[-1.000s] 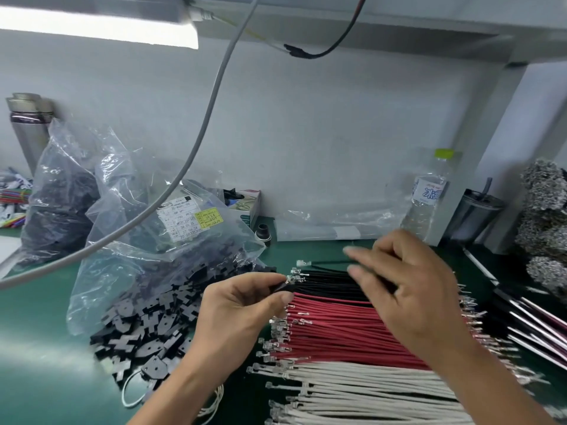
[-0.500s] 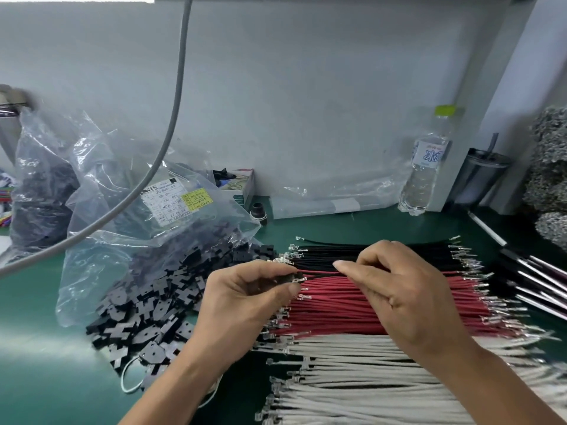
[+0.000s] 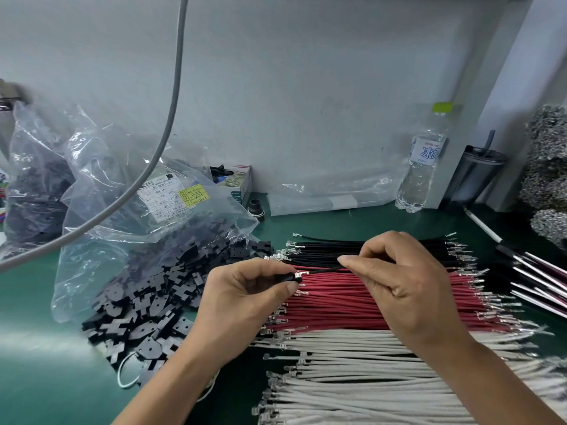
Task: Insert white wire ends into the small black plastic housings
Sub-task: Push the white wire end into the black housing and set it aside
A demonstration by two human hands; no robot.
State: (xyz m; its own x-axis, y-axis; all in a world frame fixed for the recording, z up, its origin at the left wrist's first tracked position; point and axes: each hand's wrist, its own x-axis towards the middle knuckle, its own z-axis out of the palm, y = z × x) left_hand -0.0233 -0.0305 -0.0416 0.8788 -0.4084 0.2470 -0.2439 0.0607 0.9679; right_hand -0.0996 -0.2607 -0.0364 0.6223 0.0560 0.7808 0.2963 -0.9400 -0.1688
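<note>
While the left hand (image 3: 245,299) pinches a small black plastic housing (image 3: 287,277) between thumb and curled fingers, the right hand (image 3: 408,286) pinches a thin black wire (image 3: 322,270) between thumb and forefinger, its crimped metal terminal (image 3: 300,274) touching the housing's right end. Both hands hover above three flat rows of cut wires on the green mat (image 3: 46,348): matte black wires (image 3: 331,248) farthest, red wires (image 3: 346,305) in the middle, white wires (image 3: 352,378) nearest, all tipped with shiny metal crimps. To the left, flat black plastic pieces (image 3: 144,305) with angular and rounded outlines spill from a crinkled clear bag (image 3: 122,185) bearing a printed label (image 3: 171,197). Far right stand a ribbed clear water bottle (image 3: 420,170) with a green cap and a dark tumbler (image 3: 472,176) with a straw.
</note>
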